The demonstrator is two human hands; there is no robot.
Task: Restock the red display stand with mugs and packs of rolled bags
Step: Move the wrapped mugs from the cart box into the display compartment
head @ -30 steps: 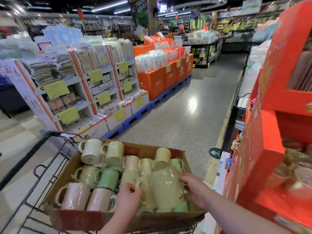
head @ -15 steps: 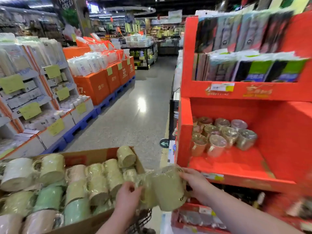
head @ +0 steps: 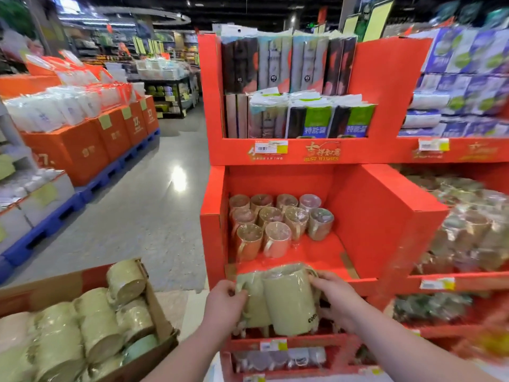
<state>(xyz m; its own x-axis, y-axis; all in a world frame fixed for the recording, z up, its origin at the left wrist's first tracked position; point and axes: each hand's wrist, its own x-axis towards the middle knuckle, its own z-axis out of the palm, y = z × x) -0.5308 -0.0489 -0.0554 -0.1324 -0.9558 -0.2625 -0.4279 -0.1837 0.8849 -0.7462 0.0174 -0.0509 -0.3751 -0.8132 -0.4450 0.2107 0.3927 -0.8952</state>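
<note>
Two pale green mugs [head: 286, 301], smooth ceramic under crinkled clear film, are clasped between the left hand [head: 224, 307] and right hand [head: 334, 296], fingers curled round them. They have been lifted from the cardboard box [head: 158, 312] and brought to the front lip of the red display stand [head: 385, 210]; placement beside the shelved mugs [head: 275, 221] appears imminent.

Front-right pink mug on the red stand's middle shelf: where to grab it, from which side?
Wrap the body of the pink mug from the front-right: it stands upright, that side faces bare shelf, an orange mug crowds its left and more stand behind. Film covers its mouth, so a rim pinch looks poor.
</note>
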